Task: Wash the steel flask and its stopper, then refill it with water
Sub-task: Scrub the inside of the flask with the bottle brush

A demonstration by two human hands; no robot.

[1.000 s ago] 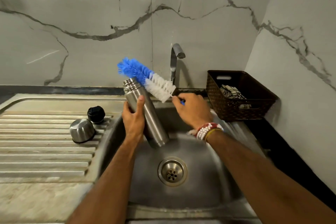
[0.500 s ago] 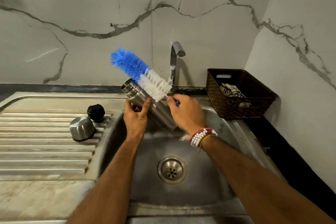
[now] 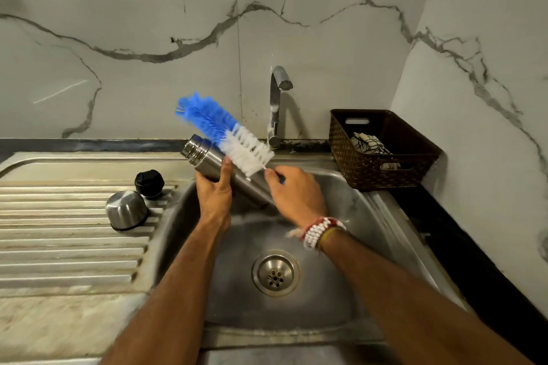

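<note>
The steel flask (image 3: 207, 155) is held in the air over the back left corner of the sink (image 3: 350, 216), tilted well off upright. Its long axis runs on a diagonal: the open, ridged neck points up and to the left, towards the marble wall, and the base slopes down to the right, where it passes behind the right hand (image 3: 296, 195). What shows of its side is plain brushed steel.

The left hand (image 3: 215, 195) grips the flask just below the neck, thumb laid up along the near side and fingers curled round the back. The right hand pinches the thin handle of a bottle brush (image 3: 225, 133), with a scrap of blue grip showing between its fingers. The brush lies on almost the same diagonal as the flask, outside it and just above it. Its white bristles are nearest the hand and its blue end reaches up past the flask's mouth.

The black stopper (image 3: 149, 183) stands on the ribbed draining board (image 3: 59, 246) near the basin's edge. A steel cup (image 3: 126, 210) sits mouth down just beside it. A beaded bracelet (image 3: 318, 231) circles the right wrist. Behind the basin rises the tap (image 3: 277, 98), and to its right a dark woven basket (image 3: 382, 169) holds a patterned cloth (image 3: 367, 142). The drain (image 3: 275, 272) lies low in the basin, and pale stone bench (image 3: 44, 320) runs along the near left
</note>
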